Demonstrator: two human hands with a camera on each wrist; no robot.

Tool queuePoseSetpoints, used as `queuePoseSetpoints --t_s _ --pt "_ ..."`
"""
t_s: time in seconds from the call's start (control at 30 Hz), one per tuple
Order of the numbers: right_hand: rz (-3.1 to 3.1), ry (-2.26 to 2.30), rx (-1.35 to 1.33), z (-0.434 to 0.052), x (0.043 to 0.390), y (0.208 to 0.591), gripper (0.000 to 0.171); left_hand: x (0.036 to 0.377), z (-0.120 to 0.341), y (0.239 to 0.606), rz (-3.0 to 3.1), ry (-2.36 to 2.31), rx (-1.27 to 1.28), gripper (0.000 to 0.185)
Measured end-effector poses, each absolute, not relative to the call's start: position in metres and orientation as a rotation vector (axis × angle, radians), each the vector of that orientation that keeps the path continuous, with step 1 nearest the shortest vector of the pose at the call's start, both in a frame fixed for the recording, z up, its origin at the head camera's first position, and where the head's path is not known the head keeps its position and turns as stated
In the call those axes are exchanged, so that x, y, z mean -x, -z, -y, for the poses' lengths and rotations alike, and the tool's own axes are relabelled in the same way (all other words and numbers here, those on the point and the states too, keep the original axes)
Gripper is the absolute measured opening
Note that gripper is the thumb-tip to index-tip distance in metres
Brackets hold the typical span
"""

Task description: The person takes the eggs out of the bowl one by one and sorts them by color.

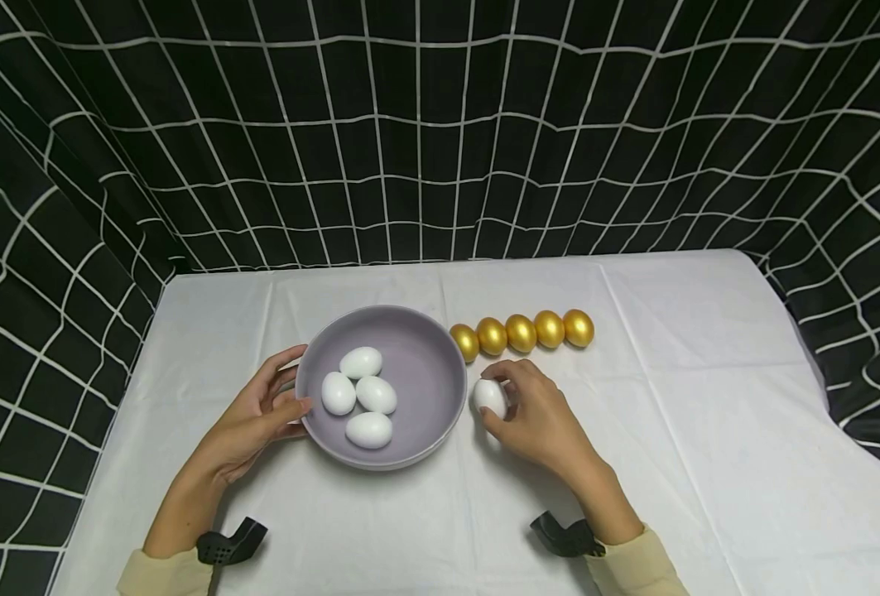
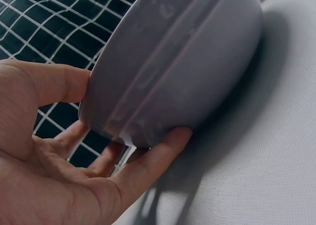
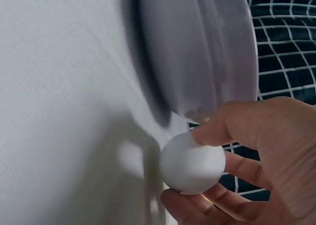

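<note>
A grey-purple bowl (image 1: pixel 432 377) stands on the white tablecloth with several white eggs (image 1: pixel 365 395) inside. My left hand (image 1: pixel 261 410) holds the bowl's left rim, thumb on the rim and fingers curled round its outer wall (image 2: pixel 177 72). My right hand (image 1: pixel 532 410) pinches one more white egg (image 1: pixel 488 396) just right of the bowl, a little above the cloth; the right wrist view shows the egg (image 3: pixel 191 163) between thumb and fingers beside the bowl's wall (image 3: pixel 197 52). A row of several golden eggs (image 1: pixel 521 331) lies behind my right hand.
The white-clothed table (image 1: pixel 708 430) is ringed by a black curtain with a white grid (image 1: pixel 440 124) at the back and both sides. Bare cloth lies to the right and in front of the bowl.
</note>
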State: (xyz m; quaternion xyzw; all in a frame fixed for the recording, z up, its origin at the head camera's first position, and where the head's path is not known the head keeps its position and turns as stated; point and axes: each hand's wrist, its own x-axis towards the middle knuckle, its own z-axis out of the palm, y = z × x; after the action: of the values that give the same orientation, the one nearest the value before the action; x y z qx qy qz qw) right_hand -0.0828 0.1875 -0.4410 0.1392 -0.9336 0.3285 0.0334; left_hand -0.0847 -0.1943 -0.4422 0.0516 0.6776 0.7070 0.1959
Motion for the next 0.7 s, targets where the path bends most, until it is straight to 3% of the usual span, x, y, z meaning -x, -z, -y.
queuePoseSetpoints --t_s 0.37,0.7 --pt "2.929 -0.919 -0.399 -0.1854 0.081 0.4424 0.041 0.0863 0.1961 0.4428 -1.891 -1.984 -0.164 0.079" --pt "2.922 -0.872 -0.378 -0.1834 0.0793 0.4394 0.055 0.086 0.1969 0.4442 -1.884 -1.986 -0.162 0.08"
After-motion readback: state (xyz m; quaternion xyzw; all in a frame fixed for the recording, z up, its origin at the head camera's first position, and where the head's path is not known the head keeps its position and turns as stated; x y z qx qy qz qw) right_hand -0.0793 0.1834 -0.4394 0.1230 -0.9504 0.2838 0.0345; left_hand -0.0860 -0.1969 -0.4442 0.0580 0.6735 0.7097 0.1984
